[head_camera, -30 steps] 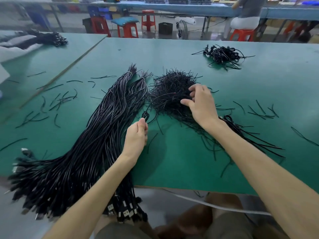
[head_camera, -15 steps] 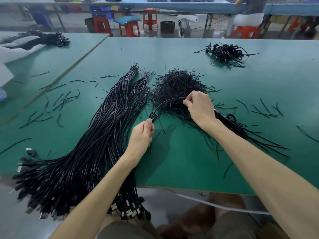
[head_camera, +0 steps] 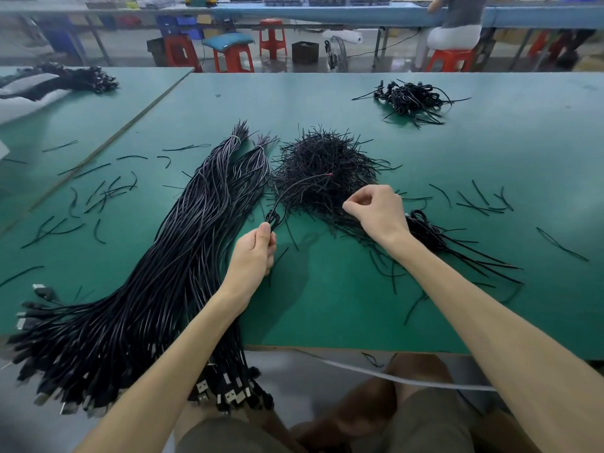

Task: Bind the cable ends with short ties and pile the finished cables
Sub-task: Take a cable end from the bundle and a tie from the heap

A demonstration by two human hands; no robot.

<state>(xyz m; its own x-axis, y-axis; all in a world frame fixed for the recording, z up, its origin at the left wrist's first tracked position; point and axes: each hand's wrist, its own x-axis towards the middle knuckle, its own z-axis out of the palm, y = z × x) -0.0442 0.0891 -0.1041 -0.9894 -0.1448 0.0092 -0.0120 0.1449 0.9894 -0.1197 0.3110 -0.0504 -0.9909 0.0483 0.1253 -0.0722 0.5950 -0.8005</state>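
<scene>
1. Found left hand [head_camera: 251,253] at centre frame, thumb and forefinger clamped on a black cable [head_camera: 274,219] just below its small coiled loop.
2. Traced that cable from the loop, directly above the left thumb tip, up and to the right in an arc across the near side of the heap of short ties [head_camera: 322,155], ending in a red tip right of centre.
3. Logged right hand [head_camera: 376,212] to the right of the loop and apart from it, at the lower right edge of the heap; fingers curled, thumb tip against forefinger. Could not tell whether a tie sits in that pinch.
4. Noted large bundle of black cables [head_camera: 157,273] filling the left half of frame, just left of the left hand and passing under the left forearm; tied near its upper ends, USB plugs hanging past the table's near edge at lower left.
5. Recorded pile of finished cables [head_camera: 411,99] at upper right on the green table [head_camera: 327,315], well apart from both hands.
6. Noted more looped cables [head_camera: 431,233] just right of the right wrist, tails trailing toward the right.
7. Logged loose ties [head_camera: 101,194] scattered at middle left, a few more at middle right.
8. Noted along top of frame: red stools [head_camera: 233,58] and a seated person [head_camera: 454,34].
</scene>
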